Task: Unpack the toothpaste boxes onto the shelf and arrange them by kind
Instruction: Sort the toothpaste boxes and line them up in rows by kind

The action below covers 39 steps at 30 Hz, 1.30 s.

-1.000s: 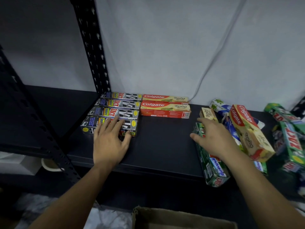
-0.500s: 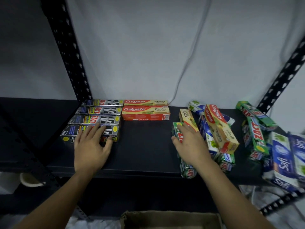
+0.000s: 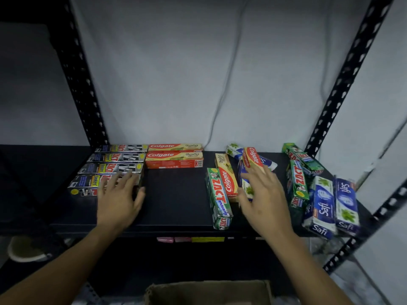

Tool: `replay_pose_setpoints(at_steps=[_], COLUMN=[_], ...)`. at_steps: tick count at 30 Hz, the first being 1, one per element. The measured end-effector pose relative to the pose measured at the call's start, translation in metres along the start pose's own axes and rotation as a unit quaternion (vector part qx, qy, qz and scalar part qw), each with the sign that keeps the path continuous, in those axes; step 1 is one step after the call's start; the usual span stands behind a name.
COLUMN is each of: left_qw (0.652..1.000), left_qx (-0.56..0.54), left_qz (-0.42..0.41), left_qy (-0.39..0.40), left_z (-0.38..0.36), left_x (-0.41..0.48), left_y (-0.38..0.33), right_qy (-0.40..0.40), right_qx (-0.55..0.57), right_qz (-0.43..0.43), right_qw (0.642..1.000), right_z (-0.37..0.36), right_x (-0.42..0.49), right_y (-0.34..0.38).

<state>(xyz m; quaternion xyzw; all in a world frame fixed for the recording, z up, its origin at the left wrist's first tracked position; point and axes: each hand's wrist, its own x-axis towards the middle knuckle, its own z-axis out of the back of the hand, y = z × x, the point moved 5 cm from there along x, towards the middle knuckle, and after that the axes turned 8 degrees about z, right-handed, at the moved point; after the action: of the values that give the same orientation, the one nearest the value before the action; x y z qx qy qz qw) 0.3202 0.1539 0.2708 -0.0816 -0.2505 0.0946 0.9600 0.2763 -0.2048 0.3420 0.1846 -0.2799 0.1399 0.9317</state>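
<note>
On the black shelf [image 3: 176, 194], several dark Zact boxes [image 3: 114, 158] lie in a neat row at the left, with two Colgate boxes [image 3: 174, 159] beside them. My left hand [image 3: 120, 199] rests flat, fingers spread, against the nearest dark box [image 3: 84, 186]. My right hand [image 3: 262, 194] hovers open over a loose heap: a tilted Colgate box [image 3: 253, 158] and a blue box under the palm. A green Zact box [image 3: 218, 199] and another Colgate box [image 3: 226, 179] lie just left of that hand. Green Zact boxes [image 3: 297, 181] and blue Safi boxes [image 3: 326, 203] lie at the right.
Black perforated uprights stand at the back left [image 3: 81, 84] and right [image 3: 348, 73]. A cable [image 3: 226, 84] hangs down the white wall. An open cardboard box [image 3: 207, 291] sits below the shelf front. A pale round object [image 3: 24, 249] lies low on the left.
My right hand has left the green Zact box and shifted right onto the heap. The view has swung right, so more of the right-hand boxes show. My left hand stays by the dark boxes.
</note>
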Motion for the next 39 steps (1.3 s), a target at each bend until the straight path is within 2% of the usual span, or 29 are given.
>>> replay_pose_setpoints(at_steps=[4,7,10,12,15,23,29,31,34,37,39], left_qw=[0.997,0.983,0.949,0.936,0.939,0.923,0.91,0.923,0.961,0.973,0.977], left_qx=[-0.05,-0.144,-0.244,-0.257,-0.222,-0.256,-0.223,-0.173,-0.072,-0.096,-0.096], left_qz=[-0.051,-0.06,-0.054,-0.056,-0.053,-0.034,-0.073,-0.082,-0.109,-0.114,-0.106], left_qy=[0.035,0.101,0.193,0.235,0.256,0.286,0.342,0.333,0.245,0.174,0.157], left_z=[0.008,0.013,0.008,0.001,-0.007,0.001,-0.003,-0.001,0.008,0.012,0.01], left_x=[-0.016,-0.032,-0.059,-0.075,-0.079,-0.061,-0.038,-0.032,-0.033,-0.035,-0.034], left_y=[-0.066,-0.125,-0.181,-0.203,-0.206,-0.169,-0.158,-0.158,-0.17,-0.19,-0.203], right_qy=[0.023,0.054,0.053,0.044,0.032,0.014,0.002,-0.012,-0.045,-0.085,-0.091], right_qx=[-0.032,0.018,0.063,0.08,0.084,0.103,0.084,0.073,0.052,0.042,0.035], right_qz=[-0.068,-0.115,-0.099,-0.089,-0.098,-0.105,-0.1,-0.095,-0.095,-0.12,-0.14], right_qw=[0.997,0.992,0.992,0.992,0.991,0.989,0.991,0.993,0.993,0.988,0.985], right_z=[0.002,-0.006,-0.014,-0.015,-0.013,-0.009,-0.001,0.003,0.009,0.012,0.013], right_x=[0.002,0.0,-0.003,-0.005,-0.008,-0.019,-0.026,-0.03,-0.04,-0.054,-0.062], right_y=[-0.03,-0.043,-0.047,-0.048,-0.053,-0.063,-0.07,-0.073,-0.079,-0.088,-0.092])
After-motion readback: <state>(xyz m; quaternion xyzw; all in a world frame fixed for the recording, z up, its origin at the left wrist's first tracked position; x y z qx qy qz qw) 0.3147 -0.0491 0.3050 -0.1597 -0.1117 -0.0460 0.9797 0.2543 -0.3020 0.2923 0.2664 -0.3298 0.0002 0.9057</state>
